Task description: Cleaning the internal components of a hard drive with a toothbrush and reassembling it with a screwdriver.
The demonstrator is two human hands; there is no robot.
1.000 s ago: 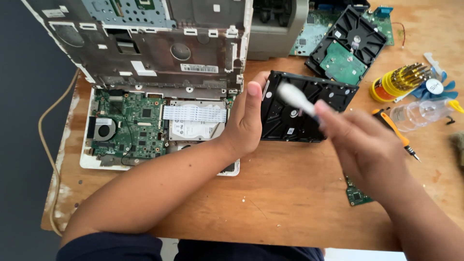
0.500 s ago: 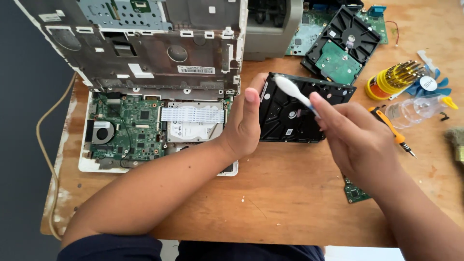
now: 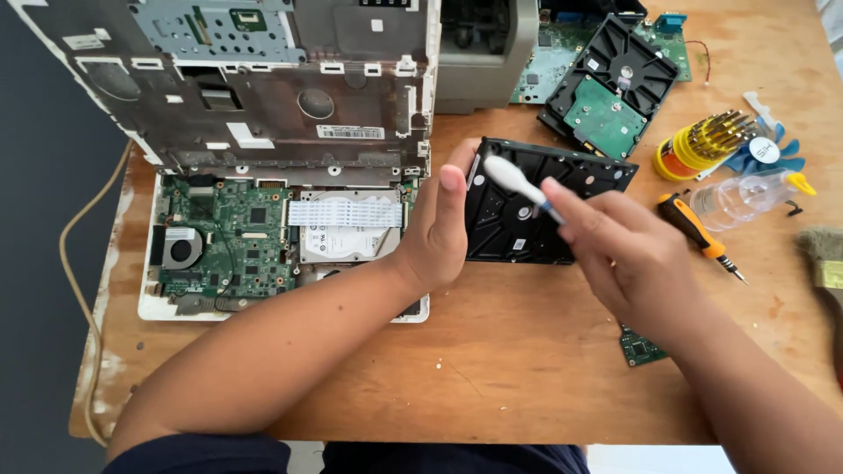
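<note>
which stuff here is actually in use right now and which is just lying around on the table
In use:
- black hard drive, steadied by the left hand
- white swab, held in the right hand

Lying about:
- opened laptop
- second hard drive
- orange screwdriver
- yellow bit holder
- clear bottle
- brush

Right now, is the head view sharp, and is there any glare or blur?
Head view: even daylight and soft shadows; the black hard drive and open laptop are sharp; the right hand with its white brush shows slight blur; mild glare on the clear bottle; table edges bow slightly.
</note>
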